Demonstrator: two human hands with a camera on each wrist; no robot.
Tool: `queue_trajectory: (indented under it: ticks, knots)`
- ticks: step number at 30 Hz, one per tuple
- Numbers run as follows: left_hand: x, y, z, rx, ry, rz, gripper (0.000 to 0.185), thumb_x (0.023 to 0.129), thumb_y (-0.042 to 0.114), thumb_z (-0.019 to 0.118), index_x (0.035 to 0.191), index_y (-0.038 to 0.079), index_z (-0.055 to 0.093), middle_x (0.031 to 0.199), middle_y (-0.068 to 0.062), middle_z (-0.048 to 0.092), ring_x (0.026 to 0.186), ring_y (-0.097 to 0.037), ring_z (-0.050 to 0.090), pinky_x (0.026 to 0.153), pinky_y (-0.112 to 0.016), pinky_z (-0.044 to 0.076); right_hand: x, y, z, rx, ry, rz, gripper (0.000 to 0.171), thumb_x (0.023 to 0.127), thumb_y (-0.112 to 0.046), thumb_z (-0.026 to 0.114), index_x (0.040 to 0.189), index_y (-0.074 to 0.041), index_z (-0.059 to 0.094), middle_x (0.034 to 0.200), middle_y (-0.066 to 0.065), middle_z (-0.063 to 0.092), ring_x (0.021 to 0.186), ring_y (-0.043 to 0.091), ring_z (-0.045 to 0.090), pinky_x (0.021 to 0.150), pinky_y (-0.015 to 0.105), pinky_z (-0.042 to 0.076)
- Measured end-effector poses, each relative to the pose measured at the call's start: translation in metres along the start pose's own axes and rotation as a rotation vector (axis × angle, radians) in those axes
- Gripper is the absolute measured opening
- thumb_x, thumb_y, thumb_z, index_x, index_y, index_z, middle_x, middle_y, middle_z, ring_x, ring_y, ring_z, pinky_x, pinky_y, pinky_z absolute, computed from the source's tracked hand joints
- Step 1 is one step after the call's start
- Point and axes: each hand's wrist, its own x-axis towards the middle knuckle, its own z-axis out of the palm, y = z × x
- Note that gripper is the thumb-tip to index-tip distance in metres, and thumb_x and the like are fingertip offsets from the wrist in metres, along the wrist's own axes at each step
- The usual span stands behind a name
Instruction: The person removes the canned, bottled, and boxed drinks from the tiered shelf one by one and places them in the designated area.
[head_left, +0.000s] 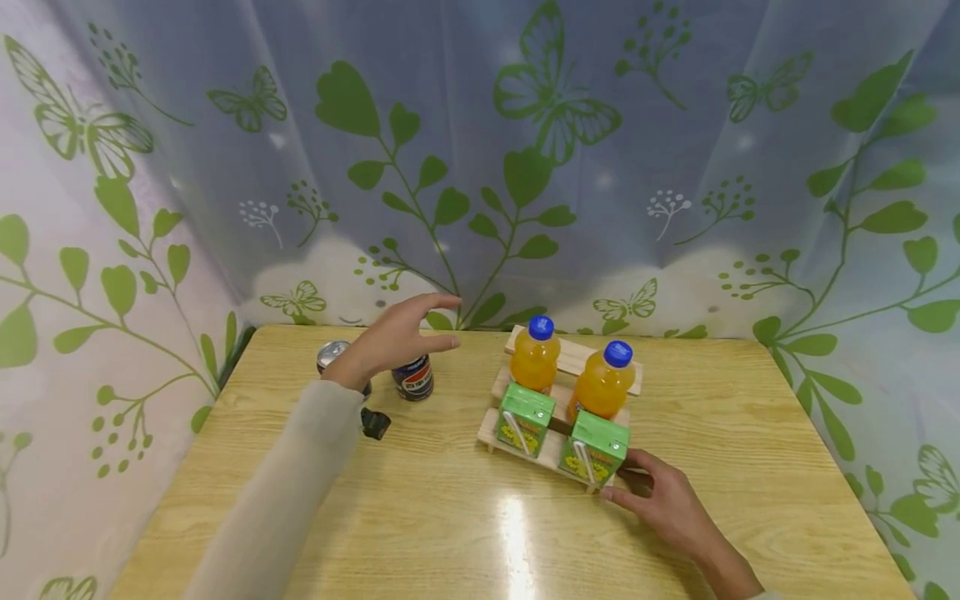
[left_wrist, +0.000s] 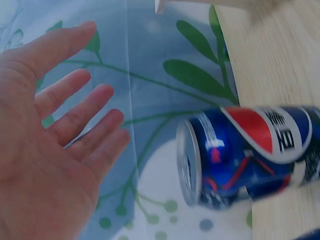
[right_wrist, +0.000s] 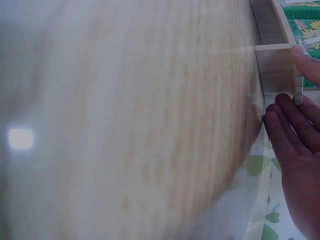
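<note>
**Left hand over a cola can, right hand at the rack**

The left hand (head_left: 393,337) hangs in the air above the blue can (head_left: 413,377), fingers spread and nearly straight, grasping nothing. The left wrist view shows the same hand (left_wrist: 55,135) with its palm bare and its fingers apart, and the can (left_wrist: 245,155) clear of it, not touched. The can stands upright on the table (head_left: 420,508), toward the back left. Just left of it, partly hidden by the wrist, stands a 2nd can (head_left: 332,353) with a silver top. A small black object (head_left: 375,422) lies on the table just in front of the cans; what it is cannot be told.

The right hand (head_left: 667,500) lies on the table at the near right corner of the wooden rack (head_left: 570,354). Its fingers are loosely straight and rest against the rack's front edge, beside the right carton; they are not curled round anything. In the right wrist view the fingertips (right_wrist: 282,112) touch the rack's wooden end (right_wrist: 275,67).

The rack holds 4 drinks. 2 orange bottles with blue caps stand in the back row, left (head_left: 535,354) and right (head_left: 603,379). 2 green cartons stand in front, left (head_left: 525,417) and right (head_left: 596,446), each with a straw on its face.

A curtain (head_left: 525,167) printed with green leaves and butterflies hangs behind the table.
</note>
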Motion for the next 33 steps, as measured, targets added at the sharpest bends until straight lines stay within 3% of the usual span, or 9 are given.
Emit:
queue_trajectory:
  ticks: [9, 14, 18, 24, 33]
  knots:
    - [0.015, 0.02, 0.015, -0.186, -0.098, 0.048, 0.077, 0.103, 0.033, 0.078, 0.169, 0.026, 0.04, 0.174, 0.0, 0.042, 0.163, -0.028, 0.035, 0.134, -0.057, 0.03, -0.002, 0.0, -0.001, -0.001, 0.009, -0.006, 0.063, 0.094, -0.027, 0.089, 0.143, 0.003, 0.063, 0.137, 0.024, 0.071, 0.122, 0.039, 0.075, 0.099, 0.044, 0.065]
    - [0.019, 0.03, 0.024, -0.229, -0.153, 0.064, 0.081, 0.102, 0.035, 0.08, 0.17, 0.03, 0.037, 0.175, 0.004, 0.039, 0.164, -0.025, 0.034, 0.134, -0.057, 0.03, -0.002, -0.001, -0.001, -0.01, 0.016, -0.014, 0.063, 0.094, -0.027, 0.089, 0.143, 0.003, 0.064, 0.137, 0.024, 0.072, 0.122, 0.039, 0.075, 0.1, 0.045, 0.065]
    - [0.023, 0.036, 0.031, -0.243, -0.16, 0.074, 0.082, 0.101, 0.038, 0.081, 0.17, 0.032, 0.037, 0.173, 0.004, 0.041, 0.161, -0.023, 0.038, 0.134, -0.052, 0.033, -0.001, 0.0, 0.0, -0.013, 0.022, -0.027, 0.063, 0.093, -0.028, 0.089, 0.142, 0.004, 0.064, 0.136, 0.024, 0.072, 0.121, 0.039, 0.075, 0.1, 0.045, 0.064]
    - [0.028, 0.041, 0.042, -0.248, -0.164, 0.13, 0.081, 0.101, 0.038, 0.081, 0.169, 0.024, 0.04, 0.168, -0.004, 0.049, 0.156, -0.027, 0.046, 0.133, -0.046, 0.037, -0.001, 0.0, 0.001, -0.013, 0.027, -0.031, 0.062, 0.093, -0.027, 0.089, 0.141, 0.003, 0.065, 0.136, 0.024, 0.072, 0.12, 0.038, 0.076, 0.1, 0.044, 0.065]
    - [0.031, 0.045, 0.055, -0.346, -0.189, 0.138, 0.077, 0.099, 0.033, 0.083, 0.165, 0.025, 0.045, 0.159, 0.002, 0.055, 0.15, -0.023, 0.052, 0.13, -0.047, 0.041, -0.001, 0.0, 0.001, -0.022, 0.03, -0.047, 0.063, 0.093, -0.029, 0.09, 0.142, 0.002, 0.064, 0.138, 0.022, 0.071, 0.124, 0.038, 0.073, 0.102, 0.045, 0.064]
